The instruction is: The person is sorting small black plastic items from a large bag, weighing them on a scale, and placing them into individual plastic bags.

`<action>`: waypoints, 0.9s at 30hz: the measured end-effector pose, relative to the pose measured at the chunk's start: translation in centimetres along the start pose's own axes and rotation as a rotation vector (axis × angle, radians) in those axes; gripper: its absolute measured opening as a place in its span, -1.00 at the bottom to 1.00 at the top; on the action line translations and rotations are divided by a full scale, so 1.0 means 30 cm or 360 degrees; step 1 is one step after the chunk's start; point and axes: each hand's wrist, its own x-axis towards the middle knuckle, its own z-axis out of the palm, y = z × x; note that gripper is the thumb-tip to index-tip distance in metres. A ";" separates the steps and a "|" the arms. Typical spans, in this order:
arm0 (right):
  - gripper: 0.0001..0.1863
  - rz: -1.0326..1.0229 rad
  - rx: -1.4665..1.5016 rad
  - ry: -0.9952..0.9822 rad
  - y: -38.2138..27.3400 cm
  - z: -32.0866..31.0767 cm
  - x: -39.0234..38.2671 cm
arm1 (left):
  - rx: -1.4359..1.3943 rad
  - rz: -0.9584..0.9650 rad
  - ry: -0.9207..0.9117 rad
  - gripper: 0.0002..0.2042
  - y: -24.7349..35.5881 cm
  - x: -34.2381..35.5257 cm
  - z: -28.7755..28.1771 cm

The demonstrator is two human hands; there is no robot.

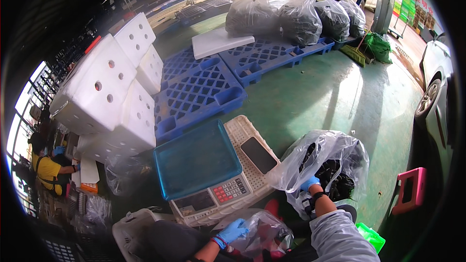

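Observation:
My right hand (309, 183), in a blue glove, reaches into the mouth of a large clear plastic bag (349, 148) standing on the floor. Shiny black pieces (338, 184) lie in this bag, too crumpled together to name; they and the plastic hide my fingertips. Lower down, my left hand (232, 232), also gloved in blue, is closed at the edge of a smaller clear plastic bag (262, 225) near my lap. Between the hands and the pallets sits a digital scale with a blue tray (196, 160) and a keypad (230, 190).
A phone (259, 155) lies on an upturned cream crate (244, 128) beside the scale. White foam boxes (97, 77) are stacked left. Blue pallets (199, 87) bear several filled bags (300, 19). A pink stool (409, 191) stands right; a person in yellow (48, 170) works far left.

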 end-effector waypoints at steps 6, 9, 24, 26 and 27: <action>-0.48 -0.0083 0.0090 0.0074 0.130 0.075 0.025 | 0.0150 0.0115 -0.0031 -0.68 0.060 -0.012 0.018; -0.35 0.0292 0.0365 0.0342 0.017 0.019 -0.135 | 0.0176 0.0173 0.0094 -0.64 0.097 -0.058 0.018; -0.38 0.0278 0.0838 0.1143 0.357 -0.129 -0.099 | -0.0274 0.0457 0.0604 -0.75 -0.150 -0.116 0.034; -0.38 0.0213 0.1120 0.1044 0.339 -0.178 -0.120 | -0.0420 0.0471 0.0707 -0.76 -0.209 -0.112 0.041; -0.39 0.0226 0.1252 0.1000 0.374 -0.178 -0.149 | -0.1036 0.0442 0.0505 -0.82 -0.130 -0.173 0.075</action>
